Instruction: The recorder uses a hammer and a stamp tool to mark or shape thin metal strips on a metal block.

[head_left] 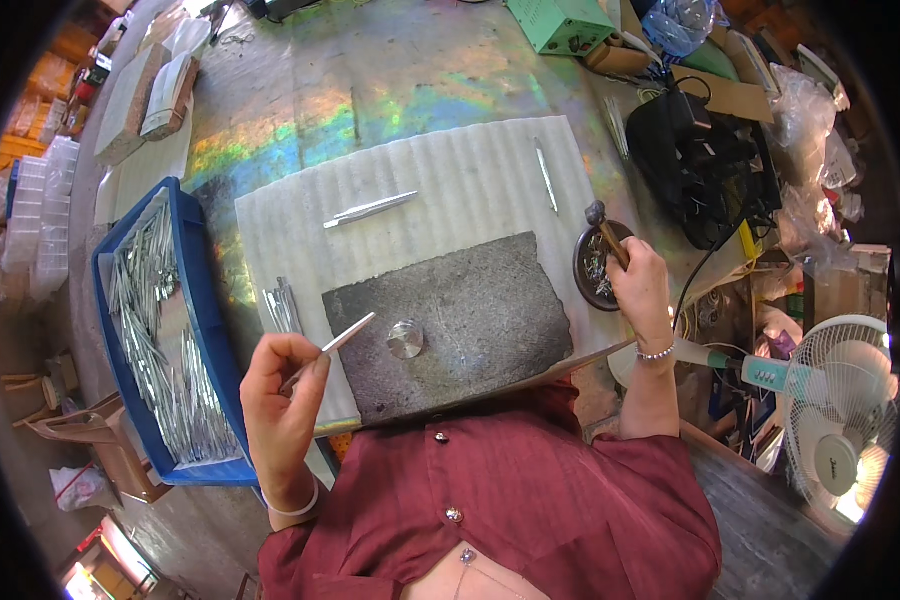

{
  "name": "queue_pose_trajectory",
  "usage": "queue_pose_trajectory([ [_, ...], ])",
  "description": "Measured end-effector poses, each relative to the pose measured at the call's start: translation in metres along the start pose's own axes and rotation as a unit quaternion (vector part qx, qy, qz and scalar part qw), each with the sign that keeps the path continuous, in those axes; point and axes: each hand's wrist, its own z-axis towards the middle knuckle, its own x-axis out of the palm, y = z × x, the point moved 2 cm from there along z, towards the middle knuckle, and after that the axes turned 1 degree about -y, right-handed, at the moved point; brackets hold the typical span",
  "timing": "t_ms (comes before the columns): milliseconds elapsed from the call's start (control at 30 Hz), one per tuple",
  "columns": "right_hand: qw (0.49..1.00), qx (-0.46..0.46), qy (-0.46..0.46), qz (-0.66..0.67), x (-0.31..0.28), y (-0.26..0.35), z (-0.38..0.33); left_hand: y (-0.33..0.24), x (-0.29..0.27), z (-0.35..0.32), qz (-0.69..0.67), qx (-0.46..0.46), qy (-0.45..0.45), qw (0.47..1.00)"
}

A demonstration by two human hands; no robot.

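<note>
My left hand [288, 400] pinches a slim, pale silver metal piece [350, 332], tapered like tweezers, its tip pointing up and right. Just right of that tip, a small round shiny metal block [406, 340] sits on a dark, rough rectangular mat [480, 310]. My right hand [642, 285] is closed around the wooden handle of a small hammer [610, 236]. Its head hangs over the rim of a dark round bowl [581, 285] holding small metal bits. A bunch of similar slim pieces [282, 305] lies near my left hand.
A blue tray [215, 350] full of slim silver pieces stands at the left. White foam sheeting [470, 165] carries a few pieces [372, 208] and a thin pointed tool [546, 176]. A green box [560, 25], black device [695, 165] and fan [835, 420] are at the right.
</note>
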Motion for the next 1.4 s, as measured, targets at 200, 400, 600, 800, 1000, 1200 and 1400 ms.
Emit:
queue_pose_trajectory([
  [200, 0.998, 0.047, -0.005, 0.042, -0.008, -0.003, -0.004, -0.008, 0.007, -0.007, 0.053, 0.069, 0.029, 0.996],
  [400, 0.996, 0.048, -0.009, 0.076, -0.009, -0.006, -0.006, -0.013, 0.018, -0.009, 0.173, 0.136, 0.058, 0.974],
  [600, 0.983, 0.047, -0.052, 0.170, -0.012, -0.007, -0.009, -0.004, 0.025, -0.003, 0.203, 0.141, 0.088, 0.965],
  [800, 0.922, 0.059, -0.020, 0.383, -0.011, 0.022, -0.019, 0.021, 0.026, 0.003, 0.159, 0.152, 0.124, 0.968],
  [1000, 0.776, 0.100, 0.213, 0.585, 0.001, 0.094, -0.040, 0.045, 0.020, -0.002, -0.050, -0.030, 0.105, 0.993],
  [1200, 0.685, 0.057, 0.369, 0.626, 0.021, 0.157, -0.067, 0.040, 0.026, -0.008, -0.430, -0.153, 0.163, 0.875],
  [1400, 0.642, 0.016, 0.418, 0.642, 0.028, 0.193, -0.077, 0.056, 0.036, -0.011, -0.608, -0.154, 0.179, 0.758],
])
